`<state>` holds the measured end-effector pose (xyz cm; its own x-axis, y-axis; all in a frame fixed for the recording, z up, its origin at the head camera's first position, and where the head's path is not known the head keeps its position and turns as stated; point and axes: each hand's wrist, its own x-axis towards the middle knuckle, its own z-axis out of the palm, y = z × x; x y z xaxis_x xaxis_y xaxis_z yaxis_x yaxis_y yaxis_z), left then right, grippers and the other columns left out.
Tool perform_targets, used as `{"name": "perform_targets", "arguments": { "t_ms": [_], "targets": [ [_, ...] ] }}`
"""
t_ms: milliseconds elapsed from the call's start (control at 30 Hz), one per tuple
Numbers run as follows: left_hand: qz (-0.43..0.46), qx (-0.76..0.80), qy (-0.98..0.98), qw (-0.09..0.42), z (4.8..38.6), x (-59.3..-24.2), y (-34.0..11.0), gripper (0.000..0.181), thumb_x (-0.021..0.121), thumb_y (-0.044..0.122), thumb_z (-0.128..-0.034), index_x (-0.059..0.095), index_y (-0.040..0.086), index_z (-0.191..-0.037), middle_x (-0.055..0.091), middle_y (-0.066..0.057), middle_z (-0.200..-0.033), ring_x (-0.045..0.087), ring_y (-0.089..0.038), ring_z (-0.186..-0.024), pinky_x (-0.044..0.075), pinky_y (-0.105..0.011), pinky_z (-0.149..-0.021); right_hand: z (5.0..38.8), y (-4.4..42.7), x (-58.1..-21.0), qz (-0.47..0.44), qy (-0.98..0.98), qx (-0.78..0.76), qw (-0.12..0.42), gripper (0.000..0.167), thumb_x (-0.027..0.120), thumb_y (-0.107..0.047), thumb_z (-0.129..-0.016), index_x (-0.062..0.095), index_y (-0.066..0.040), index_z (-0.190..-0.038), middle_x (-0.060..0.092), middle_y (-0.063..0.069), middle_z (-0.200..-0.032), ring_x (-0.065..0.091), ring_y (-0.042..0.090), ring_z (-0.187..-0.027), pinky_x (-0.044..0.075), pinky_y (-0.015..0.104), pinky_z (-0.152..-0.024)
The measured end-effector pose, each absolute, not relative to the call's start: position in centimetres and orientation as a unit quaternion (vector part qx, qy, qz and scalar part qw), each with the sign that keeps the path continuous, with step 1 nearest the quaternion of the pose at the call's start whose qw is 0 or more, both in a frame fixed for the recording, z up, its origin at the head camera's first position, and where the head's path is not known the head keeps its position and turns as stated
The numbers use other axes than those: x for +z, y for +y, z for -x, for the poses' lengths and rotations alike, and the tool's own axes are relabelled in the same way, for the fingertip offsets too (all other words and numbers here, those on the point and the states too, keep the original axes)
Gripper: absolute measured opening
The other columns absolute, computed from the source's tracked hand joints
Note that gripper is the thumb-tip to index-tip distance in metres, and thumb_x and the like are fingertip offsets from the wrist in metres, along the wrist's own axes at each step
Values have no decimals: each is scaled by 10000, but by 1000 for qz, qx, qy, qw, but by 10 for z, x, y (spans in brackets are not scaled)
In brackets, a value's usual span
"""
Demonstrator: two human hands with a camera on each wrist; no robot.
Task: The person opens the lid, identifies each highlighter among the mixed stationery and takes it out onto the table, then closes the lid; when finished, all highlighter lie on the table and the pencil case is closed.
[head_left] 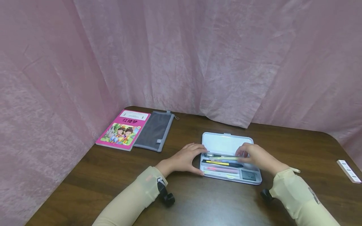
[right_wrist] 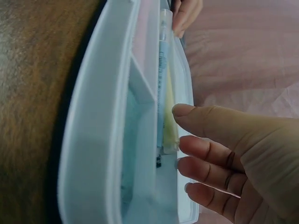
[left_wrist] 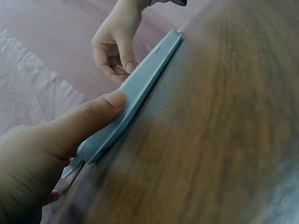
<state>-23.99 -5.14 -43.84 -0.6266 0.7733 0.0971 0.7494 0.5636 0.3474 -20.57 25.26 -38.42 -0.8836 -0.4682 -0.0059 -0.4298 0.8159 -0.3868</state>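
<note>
A pale blue-white pencil case (head_left: 209, 179) lies with its lid (head_left: 227, 142) raised at the back. Inside are a black-and-yellow pen (head_left: 219, 162), pink pens (head_left: 222, 169), a dark square piece (head_left: 249, 175), and, in the right wrist view, a light-blue pen (right_wrist: 162, 93) beside a yellow pen (right_wrist: 169, 116). My left hand (head_left: 185, 158) grips the case's left end, thumb on the front wall, other fingers round the back corner and partly hidden. My right hand (head_left: 255, 156) is over the back compartment, thumb and fingers apart, fingertips close to the yellow pen's end; contact is unclear.
A pink picture-cover book (head_left: 124, 130) lies at the table's far left, beside a grey mesh zip pouch (head_left: 154, 130). A white strip-shaped object (head_left: 348, 171) sits near the right edge. Pink curtains (head_left: 181, 56) hang behind the brown table (head_left: 186, 201).
</note>
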Motion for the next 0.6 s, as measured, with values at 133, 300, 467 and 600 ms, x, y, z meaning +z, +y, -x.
{"name": "perform_targets", "arguments": {
  "t_ms": [133,300,467,600],
  "targets": [
    [-430,183,884,36,240,-438,-51,848,743,606,-724,457,191,-1405,442,24,-1468,342,-132,-1417,206,-396,-1228,205,251,-387,242,951,-190,44,108,746,-128,-811,715,-121,-914,608,-44,-830,539,72,-748,486,243,-653],
    [-430,182,884,34,240,-438,-51,845,738,611,-726,458,192,-1403,444,27,-1464,344,-126,-1414,204,-391,-1229,204,249,-388,234,955,-179,43,125,754,-115,-801,716,-112,-920,618,-34,-852,571,96,-777,534,306,-707],
    [-431,184,883,33,241,-438,-51,838,737,610,-728,459,196,-1402,442,29,-1464,345,-128,-1414,206,-396,-1228,202,248,-389,219,961,-164,50,158,773,-134,-788,717,-108,-934,630,-19,-880,607,141,-825,572,406,-798],
    [-430,184,883,35,241,-439,-51,841,741,606,-726,457,199,-1404,438,28,-1469,340,-128,-1418,206,-394,-1228,200,246,-390,211,964,-156,50,153,773,-137,-789,713,-112,-927,629,-18,-888,605,146,-833,571,425,-818]
  ]
}}
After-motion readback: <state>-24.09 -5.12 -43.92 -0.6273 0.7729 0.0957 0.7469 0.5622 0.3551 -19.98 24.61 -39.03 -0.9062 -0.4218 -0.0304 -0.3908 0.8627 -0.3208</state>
